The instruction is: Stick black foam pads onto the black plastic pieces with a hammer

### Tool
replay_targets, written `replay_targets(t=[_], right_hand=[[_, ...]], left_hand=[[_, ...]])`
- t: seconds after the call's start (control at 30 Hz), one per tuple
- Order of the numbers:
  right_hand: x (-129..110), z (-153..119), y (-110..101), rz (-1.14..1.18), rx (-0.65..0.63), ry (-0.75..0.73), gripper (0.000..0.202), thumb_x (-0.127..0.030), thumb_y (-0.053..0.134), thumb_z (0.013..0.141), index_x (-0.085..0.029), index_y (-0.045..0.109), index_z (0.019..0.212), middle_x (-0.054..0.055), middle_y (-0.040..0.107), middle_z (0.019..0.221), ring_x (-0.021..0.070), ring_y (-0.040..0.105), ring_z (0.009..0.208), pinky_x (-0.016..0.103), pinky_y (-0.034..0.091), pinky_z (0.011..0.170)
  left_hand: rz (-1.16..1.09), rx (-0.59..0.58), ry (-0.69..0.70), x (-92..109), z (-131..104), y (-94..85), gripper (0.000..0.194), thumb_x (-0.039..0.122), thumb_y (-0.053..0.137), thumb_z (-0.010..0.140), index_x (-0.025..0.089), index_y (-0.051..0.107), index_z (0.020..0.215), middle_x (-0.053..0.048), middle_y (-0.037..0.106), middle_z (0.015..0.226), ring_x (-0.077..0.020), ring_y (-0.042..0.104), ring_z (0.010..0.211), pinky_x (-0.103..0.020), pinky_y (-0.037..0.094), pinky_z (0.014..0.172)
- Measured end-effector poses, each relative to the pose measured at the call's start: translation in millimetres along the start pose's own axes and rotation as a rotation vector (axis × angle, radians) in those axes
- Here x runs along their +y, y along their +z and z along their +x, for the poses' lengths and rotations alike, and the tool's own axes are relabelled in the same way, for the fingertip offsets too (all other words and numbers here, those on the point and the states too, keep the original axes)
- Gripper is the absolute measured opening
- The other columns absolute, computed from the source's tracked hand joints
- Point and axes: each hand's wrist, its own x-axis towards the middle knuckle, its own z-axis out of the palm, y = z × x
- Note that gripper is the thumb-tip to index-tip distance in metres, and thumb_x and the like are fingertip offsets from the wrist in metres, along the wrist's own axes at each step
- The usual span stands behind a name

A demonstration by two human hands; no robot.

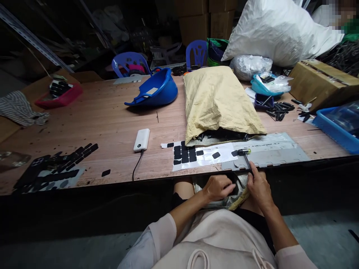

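Observation:
In my right hand (260, 188) is the thin handle of a small mallet (248, 160). Its head, black with a yellow-green end, rests at the front edge of the table, over the grey sheet (269, 151). My left hand (220, 188) is closed, its fingers curled above an open sack (240, 194) on my lap. What those fingers hold, if anything, is hidden. Left of the mallet head, a white backing sheet (209, 158) carries rows of black rounded pads (185, 153). One loose black pad (235, 153) lies right beside the head.
Behind the sheets lies a big yellow sack (221, 101) with black parts at its mouth. A white power bank (141, 140) with a cable, a blue basin (161, 89), a blue tray (336, 130), a cardboard box (322, 82) and black strips (50, 172) are also on the table.

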Motion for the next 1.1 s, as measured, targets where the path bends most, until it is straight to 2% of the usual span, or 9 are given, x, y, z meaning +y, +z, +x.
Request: replay_targets(t=[0.07, 0.2, 0.3, 0.37, 0.5, 0.6, 0.7, 0.87, 1.1], right_hand=[[0.6, 0.3, 1.0, 0.000, 0.016, -0.015, 0.062, -0.032, 0.045, 0.100, -0.020, 0.058, 0.159, 0.015, 0.070, 0.103, 0.0330, 0.066, 0.106, 0.043, 0.055, 0.092], [2.6, 0.5, 3.6, 0.003, 0.047, -0.044, 0.062, -0.032, 0.045, 0.099, -0.021, 0.060, 0.158, 0.015, 0.069, 0.100, 0.0328, 0.066, 0.103, 0.043, 0.055, 0.091], [3.9, 0.4, 4.7, -0.003, 0.038, -0.037, 0.062, -0.033, 0.046, 0.099, -0.021, 0.060, 0.158, 0.015, 0.068, 0.097, 0.0332, 0.067, 0.100, 0.044, 0.056, 0.089], [4.1, 0.4, 4.8, -0.004, 0.039, -0.020, 0.061, -0.034, 0.045, 0.100, -0.022, 0.060, 0.158, 0.014, 0.067, 0.097, 0.0329, 0.067, 0.098, 0.045, 0.057, 0.088], [2.1, 0.3, 3.5, -0.006, 0.032, -0.018, 0.062, -0.033, 0.045, 0.099, -0.022, 0.060, 0.158, 0.014, 0.067, 0.097, 0.0326, 0.067, 0.096, 0.045, 0.057, 0.086], [0.1, -0.3, 2.4, 0.001, 0.022, -0.017, 0.063, -0.032, 0.045, 0.099, -0.022, 0.059, 0.159, 0.014, 0.068, 0.096, 0.0332, 0.067, 0.098, 0.045, 0.057, 0.086], [0.3, -0.8, 2.5, 0.023, 0.039, -0.042, 0.062, -0.032, 0.045, 0.099, -0.019, 0.061, 0.158, 0.015, 0.070, 0.097, 0.0338, 0.066, 0.101, 0.046, 0.056, 0.091], [2.8, -0.9, 4.6, 0.042, 0.068, -0.050, 0.060, -0.032, 0.047, 0.098, -0.020, 0.062, 0.156, 0.014, 0.072, 0.101, 0.0328, 0.066, 0.106, 0.045, 0.056, 0.097], [10.0, 2.4, 10.7, 0.101, 0.114, -0.105, 0.059, -0.032, 0.049, 0.097, -0.022, 0.063, 0.153, 0.014, 0.073, 0.112, 0.0324, 0.065, 0.116, 0.047, 0.054, 0.105]], left_hand=[[0.049, 0.174, -0.117, -1.5, 26.9, -30.3, 0.032, 0.036, 0.056, 0.105, 0.024, 0.076, 0.083, -0.005, 0.075, 0.085, -0.0203, 0.071, 0.080, -0.033, 0.058, 0.081], [0.189, 0.386, -0.414, -32.8, 83.0, -91.7, 0.029, 0.024, 0.050, 0.104, 0.016, 0.076, 0.111, -0.016, 0.073, 0.112, -0.0281, 0.071, 0.098, -0.039, 0.058, 0.084], [0.351, 0.403, -0.678, -57.3, 110.9, -118.7, 0.030, 0.028, 0.052, 0.104, 0.013, 0.077, 0.111, -0.020, 0.069, 0.122, -0.0329, 0.071, 0.107, -0.041, 0.056, 0.087], [0.401, 0.375, -0.753, -65.6, 121.2, -125.4, 0.029, 0.028, 0.053, 0.103, 0.012, 0.078, 0.105, -0.022, 0.068, 0.125, -0.0351, 0.071, 0.109, -0.044, 0.055, 0.090], [0.373, 0.368, -0.790, -65.9, 123.4, -126.9, 0.022, 0.028, 0.062, 0.097, 0.013, 0.079, 0.101, -0.021, 0.068, 0.125, -0.0379, 0.071, 0.112, -0.046, 0.053, 0.092], [0.334, 0.436, -0.783, -58.6, 106.8, -124.7, 0.019, 0.031, 0.067, 0.094, 0.017, 0.078, 0.101, -0.018, 0.069, 0.120, -0.0356, 0.071, 0.106, -0.044, 0.054, 0.087], [0.288, 0.425, -0.630, -48.8, 79.8, -113.0, 0.016, 0.032, 0.069, 0.094, 0.020, 0.077, 0.101, -0.011, 0.071, 0.111, -0.0279, 0.069, 0.097, -0.037, 0.053, 0.082], [0.149, 0.214, -0.245, -37.4, 51.7, -72.5, 0.009, 0.027, 0.075, 0.091, 0.023, 0.076, 0.099, -0.004, 0.071, 0.101, -0.0208, 0.067, 0.096, -0.032, 0.054, 0.087], [0.138, 0.232, -0.183, -38.5, 63.4, -46.5, 0.014, 0.026, 0.079, 0.089, 0.024, 0.077, 0.103, -0.006, 0.071, 0.104, -0.0251, 0.066, 0.107, -0.038, 0.052, 0.098]])
